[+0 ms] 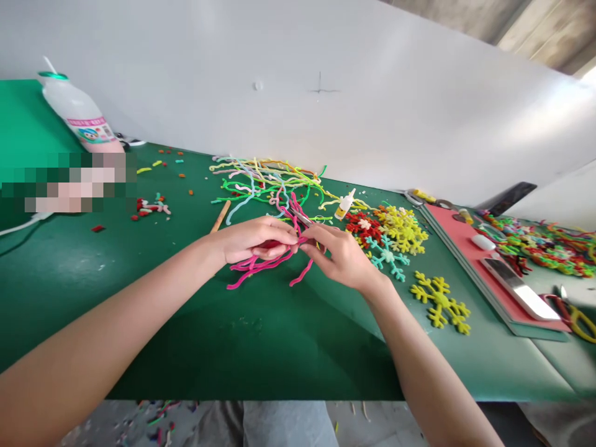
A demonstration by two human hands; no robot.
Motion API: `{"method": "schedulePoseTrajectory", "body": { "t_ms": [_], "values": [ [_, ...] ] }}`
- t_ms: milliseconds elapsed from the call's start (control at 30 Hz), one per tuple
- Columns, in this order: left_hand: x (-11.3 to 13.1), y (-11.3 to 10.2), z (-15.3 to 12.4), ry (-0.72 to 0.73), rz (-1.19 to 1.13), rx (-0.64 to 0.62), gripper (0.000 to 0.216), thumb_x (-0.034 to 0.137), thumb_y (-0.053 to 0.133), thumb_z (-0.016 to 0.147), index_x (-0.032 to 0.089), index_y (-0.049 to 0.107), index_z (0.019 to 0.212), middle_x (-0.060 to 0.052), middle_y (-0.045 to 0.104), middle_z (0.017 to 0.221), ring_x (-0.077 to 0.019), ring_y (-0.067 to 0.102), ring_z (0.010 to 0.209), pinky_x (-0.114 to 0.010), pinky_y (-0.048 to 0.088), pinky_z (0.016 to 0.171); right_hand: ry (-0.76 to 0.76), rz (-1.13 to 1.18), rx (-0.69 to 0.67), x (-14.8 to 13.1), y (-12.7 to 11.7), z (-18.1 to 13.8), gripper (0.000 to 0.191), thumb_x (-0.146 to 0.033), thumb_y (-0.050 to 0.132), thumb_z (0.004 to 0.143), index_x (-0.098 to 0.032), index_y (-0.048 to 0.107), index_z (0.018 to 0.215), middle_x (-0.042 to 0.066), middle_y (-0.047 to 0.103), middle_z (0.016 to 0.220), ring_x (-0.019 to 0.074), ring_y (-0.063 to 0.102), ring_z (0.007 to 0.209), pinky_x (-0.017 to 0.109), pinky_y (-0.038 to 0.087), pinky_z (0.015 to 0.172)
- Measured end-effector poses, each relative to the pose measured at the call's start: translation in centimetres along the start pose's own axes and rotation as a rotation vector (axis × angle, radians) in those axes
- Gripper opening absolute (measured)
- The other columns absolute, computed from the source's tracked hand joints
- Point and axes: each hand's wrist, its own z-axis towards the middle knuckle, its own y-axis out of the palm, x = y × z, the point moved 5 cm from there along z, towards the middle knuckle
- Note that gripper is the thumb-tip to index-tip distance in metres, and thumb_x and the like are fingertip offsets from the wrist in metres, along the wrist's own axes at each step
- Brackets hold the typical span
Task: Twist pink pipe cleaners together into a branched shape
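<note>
Over the green table my left hand (pixel 256 239) is closed on bright pink pipe cleaners (pixel 254 267), whose bent ends hang out below the fingers. My right hand (pixel 338 251) meets it fingertip to fingertip, pinching the same pink strands. A grey metal piece (pixel 302 216), perhaps scissor blades, shows just above the right fingers; its other end is hidden by the hand. Beyond both hands lies a loose pile of green, yellow, blue and pink pipe cleaners (pixel 265 174). A small white glue bottle (pixel 345 205) is right of that pile.
Pipe-cleaner snowflakes in yellow (pixel 440 300), turquoise (pixel 387 256) and red (pixel 361 227) lie on the right. Farther right are a red folder (pixel 454 239), a phone (pixel 516 288) and yellow-handled scissors (pixel 582 323). A drink bottle (pixel 77 108) stands at left, near a wooden stick (pixel 220 216).
</note>
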Motion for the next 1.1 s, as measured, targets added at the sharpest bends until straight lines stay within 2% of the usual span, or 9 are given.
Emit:
{"method": "schedulePoseTrajectory", "body": {
  "t_ms": [133, 333, 500, 633, 767, 867, 933, 1033, 1100],
  "values": [
    [0.1, 0.1, -0.3, -0.030, 0.046, -0.060, 0.023, 0.025, 0.058, 0.086, 0.017, 0.064, 0.066, 0.002, 0.040, 0.042, -0.0059, 0.026, 0.036, -0.019, 0.017, 0.034, -0.094, -0.158, -0.020, -0.4, 0.5, -0.2, 0.020, -0.025, 0.043, 0.098, -0.019, 0.061, 0.103, 0.010, 0.066, 0.094, 0.0191, 0.059, 0.083, 0.031, 0.044, 0.074],
    [0.6, 0.5, -0.3, -0.029, 0.058, -0.021, 0.022, 0.023, 0.060, 0.084, 0.015, 0.063, 0.064, 0.000, 0.051, 0.049, -0.0052, 0.035, 0.037, -0.017, 0.021, 0.034, -0.139, -0.274, -0.003, -0.3, 0.2, -0.4, 0.023, -0.021, 0.040, 0.098, -0.019, 0.062, 0.103, 0.010, 0.065, 0.095, 0.0185, 0.059, 0.083, 0.029, 0.043, 0.072],
    [1.1, 0.5, -0.4, 0.086, 0.265, 0.044, 0.021, 0.022, 0.058, 0.086, 0.015, 0.058, 0.066, 0.001, 0.057, 0.052, -0.0048, 0.042, 0.038, -0.016, 0.030, 0.038, -0.088, -0.219, -0.003, 0.0, 0.3, -0.3, 0.020, -0.020, 0.042, 0.096, -0.018, 0.059, 0.087, 0.006, 0.060, 0.079, 0.0162, 0.051, 0.071, 0.029, 0.039, 0.068],
    [1.8, 1.0, -0.7, 0.266, 0.514, 0.160, 0.019, 0.023, 0.054, 0.088, 0.017, 0.055, 0.070, 0.003, 0.058, 0.054, -0.0060, 0.046, 0.042, -0.017, 0.034, 0.044, 0.035, -0.002, 0.047, 0.4, 0.3, -0.1, 0.023, -0.016, 0.043, 0.092, -0.019, 0.048, 0.069, 0.000, 0.047, 0.064, 0.0124, 0.040, 0.061, 0.027, 0.033, 0.061],
    [2.3, 1.5, -1.1, 0.484, 0.883, 0.302, 0.019, 0.019, 0.051, 0.086, 0.018, 0.052, 0.067, 0.005, 0.051, 0.052, -0.0072, 0.042, 0.047, -0.020, 0.030, 0.049, 0.243, 0.262, 0.086, 1.2, 0.8, 0.1, 0.029, -0.017, 0.045, 0.087, -0.019, 0.038, 0.058, -0.003, 0.035, 0.056, 0.0103, 0.032, 0.055, 0.026, 0.027, 0.055],
    [2.1, 1.9, -1.2, 0.599, 1.161, 0.359, 0.019, 0.017, 0.047, 0.085, 0.019, 0.049, 0.066, 0.004, 0.044, 0.052, -0.0092, 0.036, 0.048, -0.024, 0.026, 0.051, 0.496, 0.630, 0.056, 2.1, 2.1, 0.0, 0.027, -0.020, 0.047, 0.082, -0.019, 0.039, 0.056, -0.005, 0.031, 0.051, 0.0079, 0.026, 0.047, 0.025, 0.020, 0.045],
    [1.8, 2.3, -1.1, 0.645, 1.313, 0.343, 0.021, 0.017, 0.046, 0.085, 0.019, 0.048, 0.065, 0.003, 0.044, 0.053, -0.0110, 0.037, 0.049, -0.026, 0.026, 0.052, 0.654, 0.902, 0.015, 2.6, 3.2, -0.3, 0.028, -0.021, 0.047, 0.079, -0.020, 0.036, 0.054, -0.007, 0.023, 0.047, 0.0065, 0.018, 0.041, 0.024, 0.013, 0.041],
    [1.4, 2.5, -0.9, 0.654, 1.389, 0.309, 0.022, 0.018, 0.048, 0.084, 0.019, 0.046, 0.062, 0.002, 0.045, 0.053, -0.0124, 0.039, 0.051, -0.027, 0.025, 0.051, 0.795, 1.155, -0.104, 2.8, 4.5, -0.7, 0.028, -0.024, 0.048, 0.076, -0.020, 0.035, 0.052, -0.010, 0.015, 0.044, 0.0053, 0.013, 0.038, 0.023, 0.008, 0.038],
    [1.6, 2.2, -0.9, 0.619, 1.297, 0.345, 0.020, 0.019, 0.049, 0.083, 0.019, 0.048, 0.063, 0.002, 0.045, 0.052, -0.0115, 0.040, 0.049, -0.026, 0.027, 0.051, 0.794, 1.184, -0.135, 2.9, 4.6, -0.7, 0.027, -0.027, 0.050, 0.079, -0.019, 0.041, 0.055, -0.010, 0.019, 0.044, 0.0050, 0.018, 0.037, 0.022, 0.011, 0.037]
  ]
}}
